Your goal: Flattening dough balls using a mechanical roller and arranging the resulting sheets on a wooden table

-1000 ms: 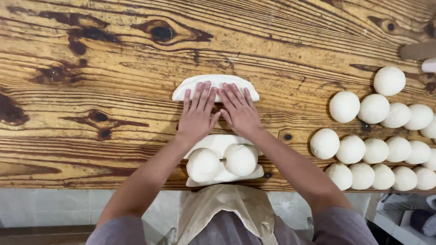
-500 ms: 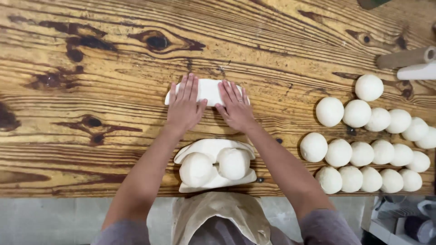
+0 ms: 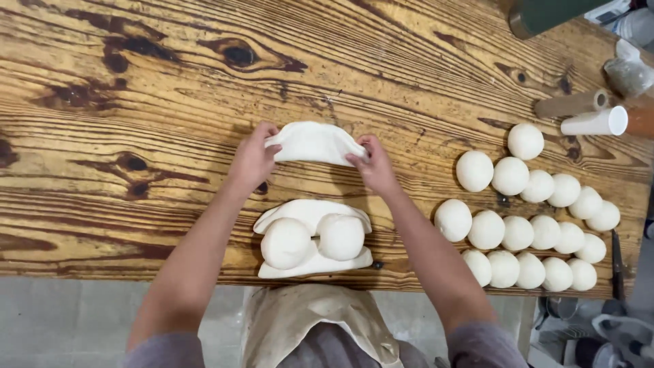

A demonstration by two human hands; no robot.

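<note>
A flattened white dough piece is lifted a little off the wooden table, sagging between my hands. My left hand pinches its left edge and my right hand pinches its right edge. Closer to me, near the table's front edge, two round dough balls rest on a stack of flat dough pieces.
Several round dough balls lie in rows at the right. Beyond them are a wooden rolling pin, a white roll, a dark green cylinder and a plastic bag. My apron hangs below the table edge.
Both hands were pressing flat on the dough piece; they have moved apart to its two ends and lifted it off the table.
</note>
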